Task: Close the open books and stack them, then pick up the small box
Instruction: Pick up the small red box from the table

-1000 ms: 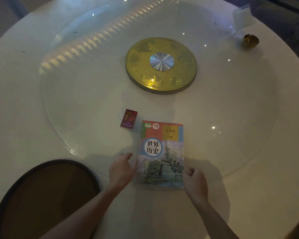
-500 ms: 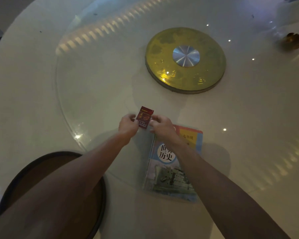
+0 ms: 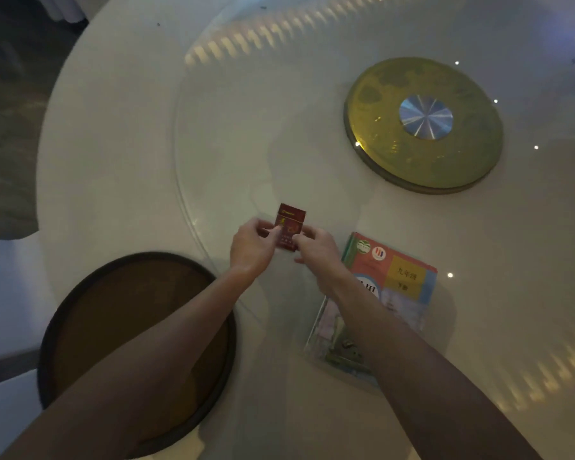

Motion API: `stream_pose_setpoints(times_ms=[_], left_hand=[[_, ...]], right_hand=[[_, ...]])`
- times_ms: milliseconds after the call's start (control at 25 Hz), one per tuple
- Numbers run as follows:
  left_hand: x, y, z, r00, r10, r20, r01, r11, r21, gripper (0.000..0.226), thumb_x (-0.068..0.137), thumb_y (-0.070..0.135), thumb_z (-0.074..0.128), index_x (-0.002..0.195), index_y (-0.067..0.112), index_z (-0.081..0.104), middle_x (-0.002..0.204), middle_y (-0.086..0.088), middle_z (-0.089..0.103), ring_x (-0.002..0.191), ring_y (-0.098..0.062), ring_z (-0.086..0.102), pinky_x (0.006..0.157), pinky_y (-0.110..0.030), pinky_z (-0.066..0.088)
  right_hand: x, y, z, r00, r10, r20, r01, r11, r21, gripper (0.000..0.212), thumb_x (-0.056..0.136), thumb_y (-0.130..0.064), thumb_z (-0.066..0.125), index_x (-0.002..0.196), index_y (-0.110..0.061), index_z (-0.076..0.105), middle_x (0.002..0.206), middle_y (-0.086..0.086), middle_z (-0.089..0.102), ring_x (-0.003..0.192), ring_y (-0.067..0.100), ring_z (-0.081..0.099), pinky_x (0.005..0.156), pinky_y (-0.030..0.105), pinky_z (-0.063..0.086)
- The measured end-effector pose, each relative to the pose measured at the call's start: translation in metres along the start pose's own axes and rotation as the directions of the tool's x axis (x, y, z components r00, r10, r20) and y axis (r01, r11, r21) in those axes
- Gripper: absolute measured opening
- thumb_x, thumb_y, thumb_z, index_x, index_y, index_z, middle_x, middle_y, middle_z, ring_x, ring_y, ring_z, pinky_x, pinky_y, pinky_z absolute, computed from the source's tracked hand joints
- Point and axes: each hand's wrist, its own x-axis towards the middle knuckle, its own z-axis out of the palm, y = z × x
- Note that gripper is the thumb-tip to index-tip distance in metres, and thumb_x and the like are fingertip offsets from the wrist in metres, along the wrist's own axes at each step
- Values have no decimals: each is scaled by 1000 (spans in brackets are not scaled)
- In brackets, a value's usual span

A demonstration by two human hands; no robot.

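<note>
A small dark red box (image 3: pixel 290 224) is held upright above the glass turntable, between both hands. My left hand (image 3: pixel 253 249) pinches its left edge and my right hand (image 3: pixel 316 252) pinches its right edge. To the right of my hands lies a closed stack of books (image 3: pixel 395 280) with a colourful cover on top, showing a yellow patch and Chinese characters. My right forearm crosses over the stack's left and lower part and hides it.
A round white table (image 3: pixel 107 167) carries a glass turntable (image 3: pixel 219 134) with a gold disc hub (image 3: pixel 424 124). A round dark brown tray (image 3: pixel 113 313) sits at the near left, partly under my left forearm. Dark floor shows at the far left.
A second ago both hands rested beside the books and the box lay on the glass. Both hands then reached to the box, and now hold it lifted. The view has shifted left.
</note>
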Motion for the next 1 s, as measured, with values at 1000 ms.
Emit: stream_pose_setpoints(times_ms=[1000], left_hand=[[-102, -182, -129, 993, -119, -2, 118, 987, 107, 30, 91, 18, 68, 121, 18, 72, 111, 1, 76, 104, -17, 69, 88, -36, 55]], right_hand=[[-102, 79, 147, 909, 226, 351, -116, 944, -308, 41, 98, -18, 62, 138, -10, 58, 112, 2, 69, 105, 15, 66, 93, 37, 58]])
